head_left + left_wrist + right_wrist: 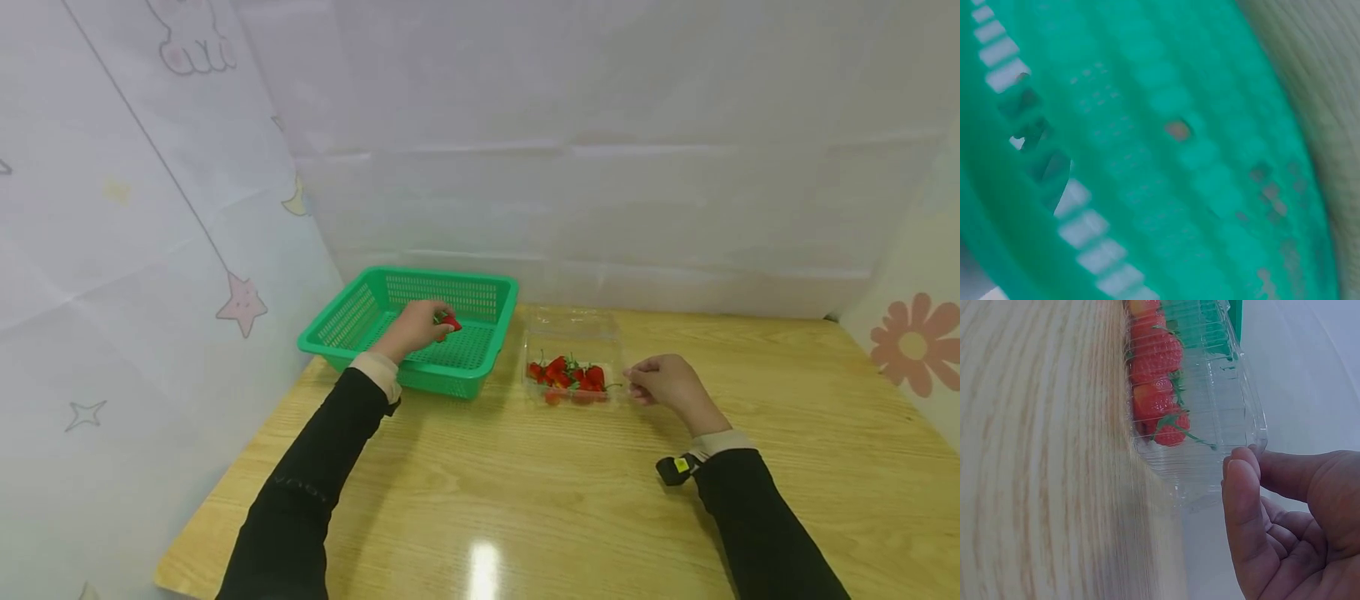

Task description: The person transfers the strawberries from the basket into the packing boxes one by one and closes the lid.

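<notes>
My left hand (417, 325) is over the green plastic basket (491, 360) and pinches a red strawberry (452, 322) between thumb and fingers. The left wrist view looks through the basket's slotted wall (1147, 75) and shows neither hand nor fruit clearly. My right hand (666, 385) is at the right side of a clear plastic box (573, 325), its thumb and forefinger (1241, 481) pinching the rim. Inside the box, several strawberries (1157, 359) with green stems lie together along the near side.
Both containers stand side by side near the back of a wooden table (450, 492), the basket to the left of the box. A white patterned sheet (600, 167) hangs behind them, and another with stars (112, 333) hangs along the left.
</notes>
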A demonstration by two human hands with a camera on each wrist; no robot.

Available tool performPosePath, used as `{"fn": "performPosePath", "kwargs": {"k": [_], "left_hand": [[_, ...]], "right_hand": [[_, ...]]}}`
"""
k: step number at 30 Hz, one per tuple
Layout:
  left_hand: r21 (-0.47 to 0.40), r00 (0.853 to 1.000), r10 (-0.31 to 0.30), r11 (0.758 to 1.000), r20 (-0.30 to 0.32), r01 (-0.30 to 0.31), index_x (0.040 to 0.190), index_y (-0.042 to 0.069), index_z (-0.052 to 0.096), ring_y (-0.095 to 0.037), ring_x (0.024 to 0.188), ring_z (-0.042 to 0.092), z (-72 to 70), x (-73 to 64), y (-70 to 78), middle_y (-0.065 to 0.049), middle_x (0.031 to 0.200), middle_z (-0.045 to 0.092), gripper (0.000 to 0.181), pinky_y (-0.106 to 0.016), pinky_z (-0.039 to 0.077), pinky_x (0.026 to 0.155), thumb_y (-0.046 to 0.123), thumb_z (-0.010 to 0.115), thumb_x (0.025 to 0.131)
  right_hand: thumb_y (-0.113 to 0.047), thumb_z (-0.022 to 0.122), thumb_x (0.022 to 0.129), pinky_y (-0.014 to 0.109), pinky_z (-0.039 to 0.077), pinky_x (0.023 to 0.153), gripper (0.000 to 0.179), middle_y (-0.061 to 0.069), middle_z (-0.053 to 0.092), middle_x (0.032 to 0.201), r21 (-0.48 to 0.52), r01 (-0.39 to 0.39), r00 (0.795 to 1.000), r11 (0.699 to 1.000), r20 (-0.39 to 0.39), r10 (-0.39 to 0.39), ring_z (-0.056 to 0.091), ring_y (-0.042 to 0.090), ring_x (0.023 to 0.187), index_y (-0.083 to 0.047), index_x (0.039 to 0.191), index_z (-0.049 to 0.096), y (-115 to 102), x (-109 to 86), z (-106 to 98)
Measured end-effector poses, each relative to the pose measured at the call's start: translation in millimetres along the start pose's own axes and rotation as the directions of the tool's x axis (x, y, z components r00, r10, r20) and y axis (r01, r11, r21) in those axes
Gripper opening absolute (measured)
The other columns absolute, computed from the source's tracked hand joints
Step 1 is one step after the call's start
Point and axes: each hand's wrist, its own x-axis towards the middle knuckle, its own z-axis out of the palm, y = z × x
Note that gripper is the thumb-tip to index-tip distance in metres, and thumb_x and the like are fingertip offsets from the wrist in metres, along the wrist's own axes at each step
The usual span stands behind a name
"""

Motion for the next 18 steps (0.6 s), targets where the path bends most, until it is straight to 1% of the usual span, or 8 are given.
{"fn": "performPosePath", "kwargs": {"k": [4,6,8,11,15,18], "left_hand": [[-0.002,0.997,0.07,0.998,-0.026,-0.07,0.123,0.009,0.064,-0.025,0.095,0.063,1.4,-0.1,28.1,-0.012,0.114,0.063,0.029,-0.036,0.052,0.076,0.019,0.064,0.096],[0.002,0.993,0.11,0.994,-0.039,-0.11,0.122,0.009,0.065,-0.022,0.096,0.062,3.3,0.0,42.3,-0.009,0.114,0.063,0.028,-0.036,0.052,0.079,0.02,0.064,0.096],[-0.005,0.988,0.147,0.989,-0.038,-0.147,0.122,0.009,0.066,-0.02,0.095,0.062,5.7,0.4,56.7,-0.008,0.113,0.064,0.028,-0.035,0.051,0.08,0.02,0.064,0.096],[-0.003,0.978,0.207,0.978,-0.025,-0.207,0.122,0.008,0.066,-0.018,0.093,0.062,11.4,2.6,75.9,-0.006,0.112,0.064,0.029,-0.032,0.051,0.08,0.019,0.064,0.096],[0.013,0.967,0.256,0.967,0.009,-0.256,0.123,0.008,0.065,-0.016,0.092,0.061,21.0,6.6,99.1,-0.005,0.111,0.064,0.03,-0.03,0.05,0.079,0.019,0.065,0.095],[0.008,0.958,0.285,0.958,0.034,-0.286,0.123,0.009,0.065,-0.015,0.093,0.061,30.9,11.1,114.3,-0.003,0.11,0.065,0.029,-0.028,0.05,0.078,0.019,0.066,0.095]], "right_hand": [[-0.017,0.052,0.102,0.035,0.057,0.068,0.036,0.016,0.066,0.089,0.002,-0.002,1.0,1.0,0.002,0.002,0.066,0.025,0.078,0.015,0.118,0.058,0,0.0,0],[-0.017,0.052,0.102,0.036,0.057,0.068,0.036,0.016,0.066,0.088,0.003,-0.004,1.0,1.0,0.002,0.004,0.066,0.026,0.078,0.015,0.118,0.058,-1,0.3,0],[-0.017,0.052,0.102,0.036,0.057,0.068,0.036,0.017,0.066,0.089,0.007,-0.006,1.0,1.0,0.002,0.006,0.066,0.026,0.078,0.015,0.118,0.058,-1,0.4,0],[-0.018,0.053,0.102,0.035,0.057,0.068,0.036,0.018,0.066,0.09,0.011,-0.007,1.0,1.0,0.003,0.007,0.066,0.026,0.078,0.014,0.118,0.058,-1,0.4,0],[-0.018,0.053,0.102,0.035,0.057,0.068,0.036,0.019,0.066,0.09,0.009,0.001,1.0,1.0,0.001,-0.001,0.066,0.027,0.079,0.014,0.118,0.058,-1,-0.6,0],[-0.017,0.053,0.102,0.035,0.057,0.067,0.036,0.018,0.066,0.089,0.006,0.005,1.0,1.0,-0.003,-0.005,0.066,0.027,0.078,0.015,0.118,0.058,-1,-1.7,0]]}}
